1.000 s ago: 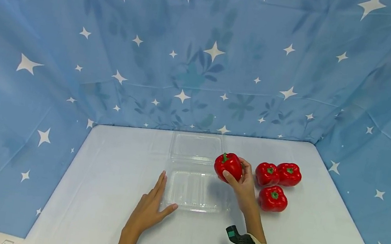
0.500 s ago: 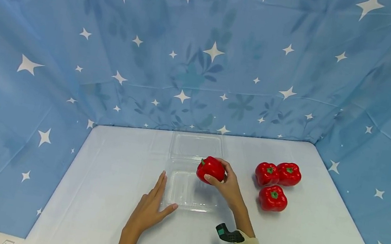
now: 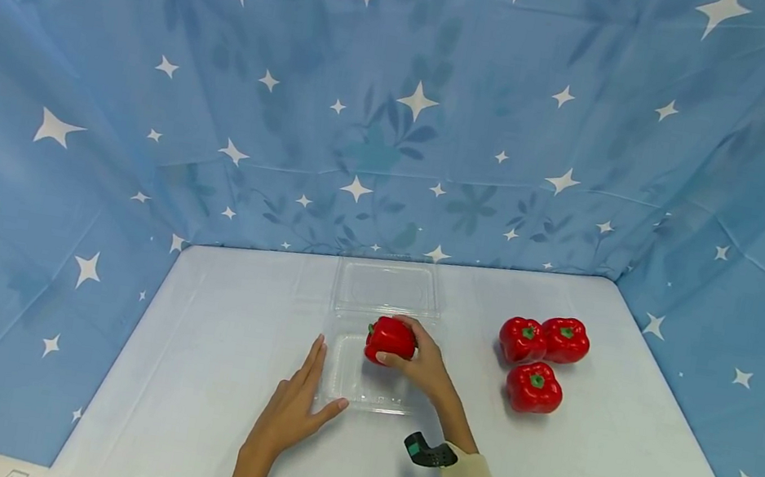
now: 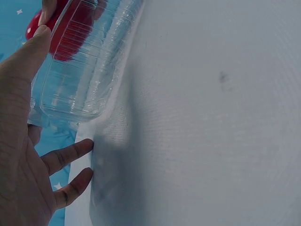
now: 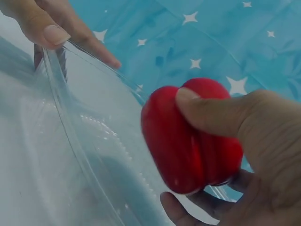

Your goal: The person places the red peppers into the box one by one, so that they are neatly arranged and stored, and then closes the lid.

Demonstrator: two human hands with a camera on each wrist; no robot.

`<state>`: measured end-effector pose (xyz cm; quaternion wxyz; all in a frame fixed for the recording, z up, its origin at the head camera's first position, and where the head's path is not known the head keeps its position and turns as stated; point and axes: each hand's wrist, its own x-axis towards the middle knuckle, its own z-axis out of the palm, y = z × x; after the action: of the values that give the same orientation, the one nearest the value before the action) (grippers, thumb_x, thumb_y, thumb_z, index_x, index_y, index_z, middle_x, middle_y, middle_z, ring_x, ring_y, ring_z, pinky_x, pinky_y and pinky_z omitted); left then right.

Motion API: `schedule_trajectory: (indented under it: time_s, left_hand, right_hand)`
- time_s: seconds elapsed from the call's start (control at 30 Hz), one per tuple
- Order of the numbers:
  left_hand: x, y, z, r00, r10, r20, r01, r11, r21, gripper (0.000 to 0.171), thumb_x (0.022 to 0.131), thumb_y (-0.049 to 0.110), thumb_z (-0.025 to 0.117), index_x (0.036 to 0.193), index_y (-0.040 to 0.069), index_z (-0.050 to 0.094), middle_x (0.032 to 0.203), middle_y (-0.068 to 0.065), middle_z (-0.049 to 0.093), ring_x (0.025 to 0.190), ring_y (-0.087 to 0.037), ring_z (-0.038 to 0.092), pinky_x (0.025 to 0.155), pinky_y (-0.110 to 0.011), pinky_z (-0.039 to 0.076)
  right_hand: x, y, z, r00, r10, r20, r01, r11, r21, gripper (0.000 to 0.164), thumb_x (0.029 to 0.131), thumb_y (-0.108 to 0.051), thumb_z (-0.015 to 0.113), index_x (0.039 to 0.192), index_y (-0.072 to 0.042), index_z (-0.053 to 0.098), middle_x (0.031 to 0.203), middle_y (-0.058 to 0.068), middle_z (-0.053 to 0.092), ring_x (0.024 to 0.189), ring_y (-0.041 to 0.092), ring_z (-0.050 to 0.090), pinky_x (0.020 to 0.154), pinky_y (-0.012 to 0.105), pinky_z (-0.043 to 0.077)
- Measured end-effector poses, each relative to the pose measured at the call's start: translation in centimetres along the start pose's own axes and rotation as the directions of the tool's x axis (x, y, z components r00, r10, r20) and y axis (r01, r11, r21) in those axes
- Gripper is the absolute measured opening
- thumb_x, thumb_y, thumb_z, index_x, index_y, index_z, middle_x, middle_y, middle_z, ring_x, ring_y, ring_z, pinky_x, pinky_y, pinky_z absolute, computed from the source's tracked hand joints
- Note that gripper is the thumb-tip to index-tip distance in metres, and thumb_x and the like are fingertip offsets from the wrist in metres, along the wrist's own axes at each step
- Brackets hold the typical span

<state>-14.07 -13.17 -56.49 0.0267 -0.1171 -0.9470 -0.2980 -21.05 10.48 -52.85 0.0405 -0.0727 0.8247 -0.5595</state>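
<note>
A red bell pepper (image 3: pixel 388 341) is held by my right hand (image 3: pixel 427 373), thumb on its near side. It is over the left part of the clear plastic container's base (image 3: pixel 341 377); whether it touches the bottom I cannot tell. In the right wrist view, the thumb presses the pepper (image 5: pixel 171 141) and other fingers curl under it. At the container's left side lies my left hand (image 3: pixel 288 410), fingers straight and thumb spread to the front corner. The left wrist view shows that thumb against the clear wall (image 4: pixel 70 89), with red visible through it.
The container's open lid (image 3: pixel 386 287) lies flat behind the base. Three more red bell peppers (image 3: pixel 534 388) sit grouped on the white table (image 3: pixel 615 471) at the right. A blue star-patterned curtain (image 3: pixel 295 127) borders the back and sides.
My right hand has carried the bell pepper leftward and lower, from the container's right side to over its base. My left hand and the other peppers stay in place.
</note>
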Motion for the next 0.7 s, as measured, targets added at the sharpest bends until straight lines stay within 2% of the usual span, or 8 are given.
schedule_trajectory:
  time_s: [0.17,0.37,0.53,0.7]
  left_hand:
    - [0.1,-0.1,0.1,1.0,0.001,-0.011,-0.001,1.0,0.009,0.098,0.086,0.061,0.061,0.158,0.015,0.014,0.165,0.003,0.014,0.138,-0.032,0.045,0.097,-0.062,0.046]
    - [0.1,-0.1,0.2,1.0,-0.006,-0.003,0.006,1.0,0.001,0.098,0.086,0.062,0.06,0.158,0.016,0.014,0.165,0.007,0.011,0.14,-0.031,0.044,0.098,-0.063,0.045]
    - [0.0,-0.1,0.2,1.0,-0.01,-0.007,0.01,1.0,-0.001,0.096,0.086,0.062,0.06,0.158,0.016,0.016,0.165,0.006,0.013,0.139,-0.031,0.045,0.097,-0.063,0.046]
    - [0.0,0.0,0.1,1.0,-0.003,-0.015,0.003,1.0,0.003,0.096,0.086,0.061,0.061,0.158,0.016,0.016,0.165,0.006,0.014,0.138,-0.032,0.045,0.096,-0.062,0.046]
  right_hand:
    - [0.5,-0.1,1.3,0.999,-0.047,0.026,0.05,0.992,-0.114,0.074,0.072,-0.016,0.085,0.137,-0.011,0.051,0.133,0.016,0.056,0.121,0.036,0.054,0.093,0.052,0.053]
    - [0.9,-0.4,2.7,0.998,-0.036,0.046,0.044,0.979,-0.2,0.072,0.069,-0.016,0.086,0.133,-0.012,0.054,0.123,0.02,0.056,0.116,0.038,0.054,0.09,0.054,0.055]
    - [1.0,-0.3,3.8,0.999,-0.007,0.036,0.015,0.973,-0.229,0.073,0.068,-0.013,0.087,0.133,-0.013,0.055,0.122,0.02,0.057,0.116,0.038,0.055,0.093,0.056,0.052]
    - [1.1,-0.2,4.5,1.0,-0.012,-0.005,0.01,0.973,-0.232,0.073,0.068,-0.009,0.086,0.134,-0.011,0.055,0.124,0.021,0.056,0.116,0.039,0.055,0.095,0.058,0.051]
